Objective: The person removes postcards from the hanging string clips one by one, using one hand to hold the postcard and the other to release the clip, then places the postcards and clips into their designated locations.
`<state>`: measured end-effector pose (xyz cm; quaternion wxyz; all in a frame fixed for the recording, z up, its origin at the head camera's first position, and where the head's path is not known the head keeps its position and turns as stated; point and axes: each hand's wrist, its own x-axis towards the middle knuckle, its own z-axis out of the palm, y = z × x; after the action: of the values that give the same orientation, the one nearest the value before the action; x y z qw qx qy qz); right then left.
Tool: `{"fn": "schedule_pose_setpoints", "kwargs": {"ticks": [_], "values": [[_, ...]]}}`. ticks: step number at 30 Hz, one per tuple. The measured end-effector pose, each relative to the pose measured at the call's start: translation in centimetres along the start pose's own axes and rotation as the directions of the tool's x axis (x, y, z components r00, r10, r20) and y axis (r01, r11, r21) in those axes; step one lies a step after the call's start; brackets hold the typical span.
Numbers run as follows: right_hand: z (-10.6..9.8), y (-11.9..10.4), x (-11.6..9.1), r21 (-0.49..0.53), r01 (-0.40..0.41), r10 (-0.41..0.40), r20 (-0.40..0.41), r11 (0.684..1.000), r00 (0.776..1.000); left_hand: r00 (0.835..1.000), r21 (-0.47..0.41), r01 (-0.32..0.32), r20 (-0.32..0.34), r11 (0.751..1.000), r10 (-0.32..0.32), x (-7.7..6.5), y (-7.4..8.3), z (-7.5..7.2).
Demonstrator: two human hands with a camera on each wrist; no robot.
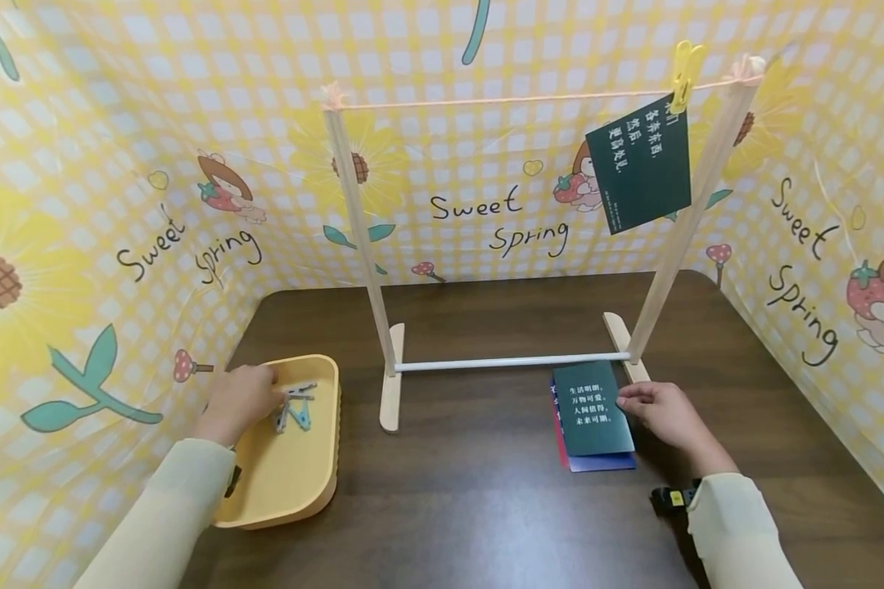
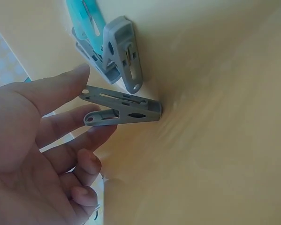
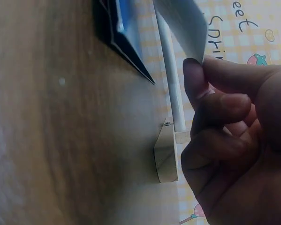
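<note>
My left hand [image 1: 241, 399] reaches into the yellow basket [image 1: 283, 495]. In the left wrist view its thumb and fingers pinch the handles of a grey clothespin [image 2: 126, 108]. Beside that lie more grey clothespins [image 2: 124, 54] and a turquoise clothespin [image 2: 86, 21]. On the right, my right hand [image 1: 666, 413] pinches the edge of a dark green card [image 1: 589, 401] with white writing between thumb and index finger. The right wrist view shows this card [image 3: 187, 30] lifted above other cards [image 3: 124, 42]. A blue card [image 1: 604, 465] and a red edge peek out under it.
A wooden frame [image 1: 361, 221] stands at the back of the brown table [image 1: 449, 491], with a white crossbar [image 1: 511, 361] low down. From its pink string [image 1: 486, 101] another green card [image 1: 641, 168] hangs tilted in a yellow clothespin [image 1: 683, 78]. Patterned cloth [image 1: 457, 180] surrounds the table.
</note>
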<state>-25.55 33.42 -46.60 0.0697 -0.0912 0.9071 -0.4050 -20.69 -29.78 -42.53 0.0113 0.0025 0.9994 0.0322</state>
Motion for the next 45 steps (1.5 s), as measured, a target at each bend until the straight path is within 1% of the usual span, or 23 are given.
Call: {"fn": "schedule_pose_setpoints", "kwargs": {"ticks": [3,9,13,14,17,21,24,29,30,33,37,39,41,45], "values": [[0.0,0.1,-0.1,-0.013,0.008,-0.008,0.013,1.0,1.0,1.0,-0.014,0.0,0.015,1.0,0.0,-0.1,0.2,-0.1],[-0.2,0.2,0.0,-0.004,0.029,-0.029,-0.009,1.0,1.0,1.0,-0.03,-0.004,0.006,1.0,0.004,-0.1,0.3,-0.4],[-0.6,0.2,0.1,0.012,0.028,-0.027,-0.028,1.0,0.999,0.999,-0.062,0.025,0.039,0.998,-0.022,0.1,0.2,-0.7],[-0.7,0.2,0.1,0.018,0.026,-0.026,-0.031,0.999,0.999,0.999,-0.067,0.027,0.038,0.997,-0.024,0.2,0.2,-0.8],[-1.0,0.2,0.0,0.029,0.02,-0.019,-0.035,0.999,0.999,1.0,-0.071,0.008,0.008,0.997,-0.007,0.4,0.1,-1.1],[-1.2,0.4,0.1,0.037,0.015,-0.013,-0.045,0.999,0.999,0.998,-0.058,-0.033,-0.054,0.998,0.03,0.8,0.2,-2.1],[-1.3,0.5,0.1,0.048,0.013,-0.011,-0.044,0.999,0.999,0.998,-0.068,-0.019,-0.054,0.997,0.015,1.3,0.1,-3.6],[-1.5,0.3,0.2,0.072,0.017,-0.014,-0.041,0.997,0.999,0.998,-0.1,0.018,-0.052,0.995,-0.023,1.9,0.1,-7.0],[-1.6,0.3,0.2,0.072,0.021,-0.018,-0.044,0.997,0.999,0.998,-0.085,0.014,-0.067,0.996,-0.02,2.1,0.2,-7.7],[-2.0,0.2,0.3,0.052,0.037,-0.034,-0.061,0.998,0.998,0.995,-0.086,0.005,-0.104,0.996,-0.014,2.5,0.5,-9.5],[-2.6,-0.1,0.4,0.016,0.04,-0.039,-0.069,0.999,0.997,0.991,-0.092,-0.021,-0.135,0.996,0.008,3.0,1.2,-11.5],[-2.9,-0.4,0.5,0.025,0.029,-0.028,-0.064,0.999,0.998,0.988,-0.094,-0.028,-0.154,0.995,0.013,3.1,1.7,-12.4],[-3.3,-1.0,0.6,0.034,0.02,-0.017,-0.06,0.999,0.998,0.984,-0.095,-0.035,-0.18,0.995,0.018,3.1,2.3,-13.5],[-4.3,-2.2,1.0,0.012,0.031,-0.03,-0.071,0.999,0.997,0.967,-0.097,-0.054,-0.253,0.994,0.028,3.0,3.7,-16.1]]}}
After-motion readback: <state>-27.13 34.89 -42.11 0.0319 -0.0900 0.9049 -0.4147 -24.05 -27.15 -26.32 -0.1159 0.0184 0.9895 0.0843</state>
